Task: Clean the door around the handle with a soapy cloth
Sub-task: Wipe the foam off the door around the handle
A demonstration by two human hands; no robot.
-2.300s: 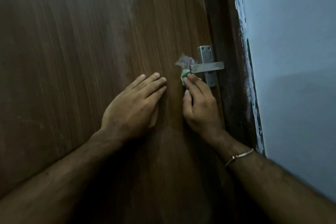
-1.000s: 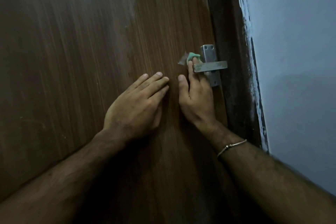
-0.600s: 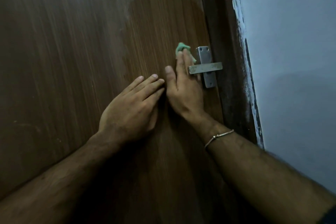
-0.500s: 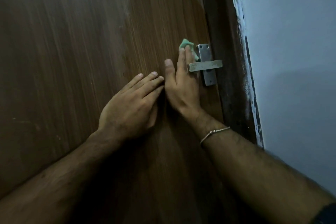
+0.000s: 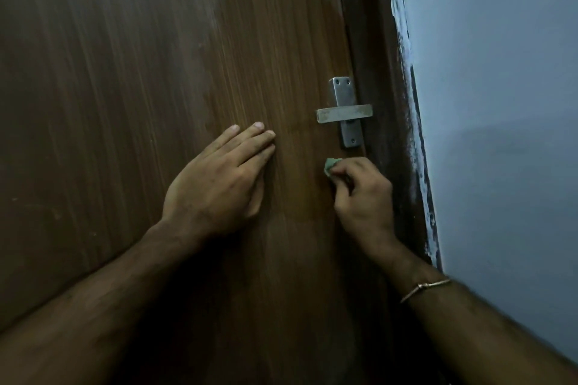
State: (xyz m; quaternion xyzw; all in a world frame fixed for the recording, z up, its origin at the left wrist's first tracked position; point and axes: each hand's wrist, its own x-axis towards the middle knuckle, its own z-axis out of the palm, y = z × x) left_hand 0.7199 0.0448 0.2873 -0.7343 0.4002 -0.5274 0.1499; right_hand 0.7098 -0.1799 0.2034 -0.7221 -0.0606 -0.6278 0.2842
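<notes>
A brown wood-grain door [image 5: 156, 72] carries a flat metal handle [image 5: 344, 113], its lever horizontal across an upright plate. Just below it, the right hand [image 5: 362, 194] pinches a small crumpled green cloth [image 5: 330, 166] against the door. The left hand [image 5: 219, 184] lies flat, fingers extended.

Green cloth [image 5: 329, 166] mostly hidden under right hand [image 5: 362, 194]; door [image 5: 156, 72] cut off at edges; wetness perhaps unclear.
</notes>
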